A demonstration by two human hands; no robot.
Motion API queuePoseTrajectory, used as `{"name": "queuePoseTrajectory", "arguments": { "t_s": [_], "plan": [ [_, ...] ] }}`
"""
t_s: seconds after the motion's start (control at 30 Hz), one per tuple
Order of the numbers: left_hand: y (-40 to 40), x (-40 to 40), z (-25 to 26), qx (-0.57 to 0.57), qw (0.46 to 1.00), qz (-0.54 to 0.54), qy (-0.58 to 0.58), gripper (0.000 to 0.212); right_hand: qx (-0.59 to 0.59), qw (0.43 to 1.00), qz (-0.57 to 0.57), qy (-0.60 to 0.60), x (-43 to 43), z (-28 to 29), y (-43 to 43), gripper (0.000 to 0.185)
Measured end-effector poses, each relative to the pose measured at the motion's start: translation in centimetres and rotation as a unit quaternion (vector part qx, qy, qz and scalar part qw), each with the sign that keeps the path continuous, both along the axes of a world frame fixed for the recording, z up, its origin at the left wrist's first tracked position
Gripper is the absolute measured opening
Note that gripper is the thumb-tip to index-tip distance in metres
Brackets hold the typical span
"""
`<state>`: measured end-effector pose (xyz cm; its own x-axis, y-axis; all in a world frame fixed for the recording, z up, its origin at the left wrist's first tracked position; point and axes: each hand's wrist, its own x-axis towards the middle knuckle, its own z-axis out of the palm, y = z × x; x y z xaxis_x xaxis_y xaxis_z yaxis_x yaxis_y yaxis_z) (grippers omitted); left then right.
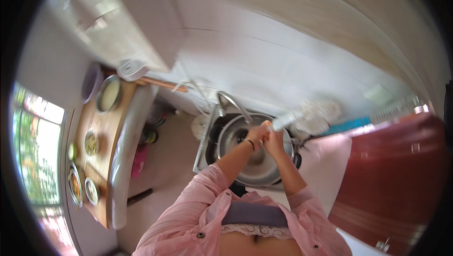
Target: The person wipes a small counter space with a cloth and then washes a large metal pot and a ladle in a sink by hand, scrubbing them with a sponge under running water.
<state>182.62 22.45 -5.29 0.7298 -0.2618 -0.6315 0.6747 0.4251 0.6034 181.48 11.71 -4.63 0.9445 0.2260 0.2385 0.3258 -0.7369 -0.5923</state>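
Observation:
My left hand (pixel 255 136), with a dark band at its wrist, meets my right hand (pixel 274 142) over a wide metal basin (pixel 231 165). Fingers of both hands are bent close together and blurred. A small orange patch (pixel 267 124) shows at the fingertips; I cannot tell what it is. Just beyond the right hand lies a blurred, whitish translucent thing (pixel 284 119), perhaps plastic, and whether a hand grips it is unclear. The basin sits in a steel sink (pixel 204 153). Above the basin's far rim curves a metal faucet (pixel 235 102).
White crumpled plastic (pixel 315 116) lies right of the sink, near a dark red cabinet or appliance surface (pixel 393 171). At left, a wooden table (pixel 106 128) bears a metal bowl (pixel 108 95), a purple basin (pixel 92 83) and several dishes. A pink bag (pixel 139 160) is beside it.

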Motion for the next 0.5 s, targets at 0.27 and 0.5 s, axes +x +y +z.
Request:
{"name": "queuePoseTrajectory", "arguments": {
  "t_s": [0.27,0.5],
  "plan": [
    [1.9,-1.3,-2.4,0.124,0.99,0.069,0.009,0.014,0.485,0.768,-0.177,0.379,1.1,-4.3,0.0,0.026],
    [2.3,-1.8,-7.2,0.171,0.976,0.126,-0.045,0.042,0.361,0.833,-0.072,0.413,2.1,-6.7,0.6,0.021]
  ]
}}
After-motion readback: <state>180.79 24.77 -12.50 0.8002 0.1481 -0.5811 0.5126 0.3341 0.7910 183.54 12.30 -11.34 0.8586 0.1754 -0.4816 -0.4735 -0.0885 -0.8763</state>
